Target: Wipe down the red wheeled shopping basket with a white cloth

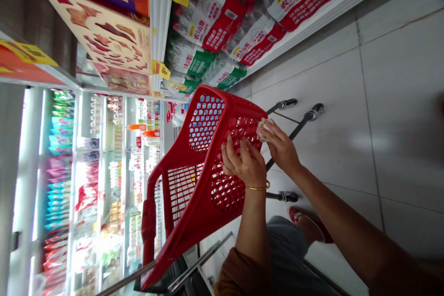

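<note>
A red plastic shopping cart (222, 185) appears sideways in the tilted head view, its lattice panel facing me. My left hand (244, 162), with a gold bracelet (258, 188) at the wrist, is at this panel. Its fingers are bent and spread, and nothing shows between them. Just right of it, my right hand (279, 145) pinches a crumpled white tissue (265, 128) against the lattice near the basket's lower edge. Part of the tissue is hidden under the fingers.
Shrink-wrapped bottled water (218, 14) fills a low shelf beyond the cart. Boxes (107, 32) stand above it. Lit shelves (90, 171) of packaged goods are at left. Cart wheels (316, 110) and my shoe (312, 224) rest on the tiled floor (398, 101).
</note>
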A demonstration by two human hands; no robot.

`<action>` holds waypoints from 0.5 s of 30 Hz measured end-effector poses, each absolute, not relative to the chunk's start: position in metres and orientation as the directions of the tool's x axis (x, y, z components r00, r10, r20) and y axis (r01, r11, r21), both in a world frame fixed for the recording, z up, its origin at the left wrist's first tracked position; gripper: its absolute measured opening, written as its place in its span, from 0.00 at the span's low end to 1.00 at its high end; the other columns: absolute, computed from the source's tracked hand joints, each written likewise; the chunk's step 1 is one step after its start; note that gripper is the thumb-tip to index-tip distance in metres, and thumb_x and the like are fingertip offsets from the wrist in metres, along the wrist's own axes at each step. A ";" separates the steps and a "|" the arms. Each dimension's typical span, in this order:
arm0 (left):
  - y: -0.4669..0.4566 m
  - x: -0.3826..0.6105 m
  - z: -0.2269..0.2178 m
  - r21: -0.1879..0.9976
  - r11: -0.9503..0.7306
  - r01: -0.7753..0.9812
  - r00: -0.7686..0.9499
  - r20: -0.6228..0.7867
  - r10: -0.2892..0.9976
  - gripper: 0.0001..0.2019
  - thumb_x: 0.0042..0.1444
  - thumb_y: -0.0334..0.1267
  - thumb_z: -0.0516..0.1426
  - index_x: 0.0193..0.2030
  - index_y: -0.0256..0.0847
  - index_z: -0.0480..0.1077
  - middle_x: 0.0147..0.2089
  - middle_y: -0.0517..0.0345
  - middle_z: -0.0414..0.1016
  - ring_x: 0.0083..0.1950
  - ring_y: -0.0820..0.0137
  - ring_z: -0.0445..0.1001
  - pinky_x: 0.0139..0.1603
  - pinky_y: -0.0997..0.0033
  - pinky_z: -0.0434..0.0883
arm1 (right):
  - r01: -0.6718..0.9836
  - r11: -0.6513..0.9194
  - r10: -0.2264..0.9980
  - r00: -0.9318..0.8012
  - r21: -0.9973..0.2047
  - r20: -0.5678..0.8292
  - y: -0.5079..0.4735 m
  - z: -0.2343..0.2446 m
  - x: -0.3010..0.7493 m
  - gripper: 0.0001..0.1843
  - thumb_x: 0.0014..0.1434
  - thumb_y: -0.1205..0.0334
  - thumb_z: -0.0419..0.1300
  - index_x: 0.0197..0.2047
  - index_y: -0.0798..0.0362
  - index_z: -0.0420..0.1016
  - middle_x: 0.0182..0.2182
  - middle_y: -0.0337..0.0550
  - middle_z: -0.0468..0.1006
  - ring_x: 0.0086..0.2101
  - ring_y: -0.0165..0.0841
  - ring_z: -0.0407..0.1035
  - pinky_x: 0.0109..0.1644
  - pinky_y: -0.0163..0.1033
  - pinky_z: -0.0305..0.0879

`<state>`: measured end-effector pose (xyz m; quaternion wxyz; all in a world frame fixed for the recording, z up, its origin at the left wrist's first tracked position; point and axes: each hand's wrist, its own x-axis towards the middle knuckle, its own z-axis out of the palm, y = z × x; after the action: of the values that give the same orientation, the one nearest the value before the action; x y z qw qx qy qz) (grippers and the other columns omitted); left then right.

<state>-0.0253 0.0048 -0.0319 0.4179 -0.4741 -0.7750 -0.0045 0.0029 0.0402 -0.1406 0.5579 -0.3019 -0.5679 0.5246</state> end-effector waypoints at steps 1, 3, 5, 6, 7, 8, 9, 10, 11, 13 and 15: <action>0.005 -0.025 -0.032 -0.394 0.554 0.733 -0.203 0.651 0.732 0.10 0.60 0.37 0.55 0.43 0.44 0.78 0.56 0.47 0.72 0.60 0.57 0.64 0.60 0.53 0.61 | -0.240 0.264 0.929 -0.195 -0.934 0.313 0.041 -0.140 0.004 0.21 0.67 0.64 0.47 0.61 0.45 0.66 0.62 0.45 0.64 0.63 0.39 0.55 0.66 0.52 0.58; 0.006 -0.025 -0.033 -0.403 0.566 0.719 -0.219 0.641 0.735 0.11 0.60 0.38 0.54 0.46 0.46 0.76 0.58 0.49 0.71 0.61 0.56 0.62 0.61 0.52 0.58 | -0.237 0.257 0.932 -0.197 -0.937 0.306 0.041 -0.138 0.005 0.21 0.67 0.64 0.47 0.61 0.45 0.66 0.62 0.45 0.65 0.63 0.39 0.56 0.65 0.51 0.59; 0.010 -0.022 -0.032 -0.412 0.572 0.709 -0.254 0.608 0.752 0.13 0.61 0.39 0.53 0.49 0.48 0.75 0.60 0.52 0.69 0.62 0.56 0.61 0.63 0.50 0.55 | -0.239 0.251 0.932 -0.201 -0.938 0.301 0.042 -0.137 0.006 0.21 0.67 0.65 0.47 0.61 0.45 0.66 0.62 0.45 0.65 0.63 0.39 0.56 0.65 0.51 0.59; 0.014 -0.021 -0.031 -0.415 0.571 0.708 -0.277 0.581 0.765 0.14 0.62 0.39 0.52 0.50 0.48 0.74 0.61 0.53 0.68 0.62 0.56 0.61 0.63 0.49 0.54 | -0.241 0.250 0.932 -0.203 -0.938 0.301 0.042 -0.137 0.006 0.21 0.67 0.65 0.47 0.61 0.46 0.66 0.62 0.45 0.65 0.63 0.39 0.56 0.65 0.51 0.59; 0.018 -0.019 -0.029 -0.414 0.570 0.710 -0.303 0.550 0.778 0.14 0.62 0.40 0.51 0.52 0.48 0.73 0.62 0.53 0.67 0.62 0.56 0.61 0.64 0.49 0.53 | -0.244 0.251 0.931 -0.204 -0.937 0.303 0.042 -0.137 0.007 0.21 0.67 0.65 0.48 0.61 0.46 0.66 0.62 0.46 0.65 0.62 0.39 0.57 0.65 0.51 0.59; 0.022 -0.017 -0.028 -0.411 0.573 0.709 -0.332 0.523 0.785 0.16 0.63 0.41 0.51 0.54 0.47 0.72 0.64 0.53 0.66 0.62 0.55 0.61 0.64 0.48 0.53 | -0.249 0.254 0.930 -0.203 -0.935 0.307 0.042 -0.138 0.007 0.21 0.67 0.66 0.47 0.60 0.47 0.66 0.61 0.47 0.65 0.62 0.38 0.57 0.65 0.51 0.59; 0.027 -0.015 -0.026 -0.404 0.577 0.710 -0.361 0.494 0.791 0.17 0.63 0.42 0.50 0.57 0.46 0.70 0.65 0.52 0.64 0.63 0.55 0.60 0.64 0.47 0.53 | -0.255 0.257 0.928 -0.205 -0.932 0.312 0.042 -0.138 0.008 0.21 0.67 0.66 0.47 0.60 0.47 0.66 0.61 0.47 0.65 0.62 0.38 0.57 0.65 0.51 0.59; 0.031 -0.014 -0.025 -0.395 0.586 0.707 -0.387 0.478 0.789 0.19 0.63 0.43 0.50 0.59 0.45 0.68 0.66 0.51 0.62 0.63 0.54 0.60 0.64 0.47 0.53 | -0.263 0.259 0.925 -0.210 -0.929 0.317 0.042 -0.139 0.009 0.21 0.67 0.67 0.47 0.60 0.48 0.66 0.61 0.48 0.65 0.62 0.38 0.57 0.65 0.51 0.59; 0.035 -0.012 -0.024 -0.388 0.594 0.705 -0.410 0.460 0.788 0.20 0.63 0.43 0.50 0.60 0.44 0.66 0.66 0.51 0.61 0.63 0.53 0.59 0.64 0.46 0.54 | -0.273 0.258 0.922 -0.218 -0.927 0.321 0.042 -0.139 0.010 0.21 0.66 0.67 0.47 0.61 0.48 0.66 0.61 0.48 0.65 0.62 0.38 0.57 0.66 0.51 0.58; 0.040 -0.010 -0.023 -0.369 0.604 0.706 -0.435 0.447 0.782 0.21 0.63 0.43 0.49 0.61 0.42 0.65 0.67 0.50 0.60 0.64 0.53 0.57 0.64 0.46 0.54 | -0.293 0.250 0.917 -0.235 -0.923 0.322 0.043 -0.138 0.011 0.21 0.66 0.67 0.48 0.61 0.47 0.66 0.62 0.47 0.65 0.62 0.38 0.57 0.66 0.52 0.58; 0.042 -0.008 -0.024 -0.349 0.601 0.719 -0.428 0.459 0.779 0.21 0.63 0.42 0.49 0.61 0.39 0.65 0.67 0.49 0.61 0.65 0.52 0.57 0.64 0.47 0.55 | -0.313 0.244 0.920 -0.225 -0.918 0.321 0.045 -0.134 0.012 0.21 0.66 0.66 0.49 0.61 0.46 0.65 0.62 0.45 0.64 0.62 0.38 0.57 0.66 0.51 0.57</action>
<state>-0.0079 0.0418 -0.0240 0.2983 -0.4440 -0.8434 0.0499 0.0124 0.0448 -0.1345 0.5594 -0.2729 -0.5561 0.5508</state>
